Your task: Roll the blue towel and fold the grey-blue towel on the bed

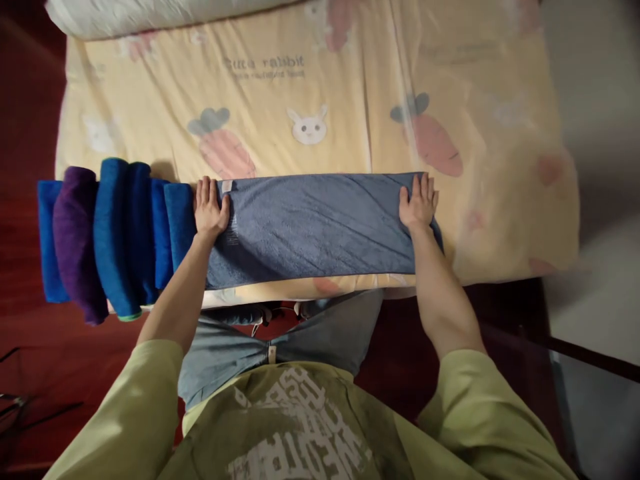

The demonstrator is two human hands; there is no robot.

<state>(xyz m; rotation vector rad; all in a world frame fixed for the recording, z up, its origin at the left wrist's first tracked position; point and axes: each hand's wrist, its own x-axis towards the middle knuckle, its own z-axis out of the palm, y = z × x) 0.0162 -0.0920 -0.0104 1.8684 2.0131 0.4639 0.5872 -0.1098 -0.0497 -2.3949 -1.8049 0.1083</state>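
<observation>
A grey-blue towel [320, 227] lies flat in a long strip along the near edge of the bed, a small white tag at its upper left corner. My left hand [211, 208] rests palm down on its left end, fingers spread. On the towel's right end lies my right hand [419, 200], also flat with the fingers apart. Just left of my left hand, several rolled or folded towels stand side by side, among them a purple one [79, 240] and a teal-blue one [114, 233].
The bed [340, 87] has a yellow sheet with rabbits and carrots. A white bundle [150, 13] lies at its far left edge. Dark red floor [30, 360] shows at the left, with thin black objects on it. A pale wall or surface is at the right.
</observation>
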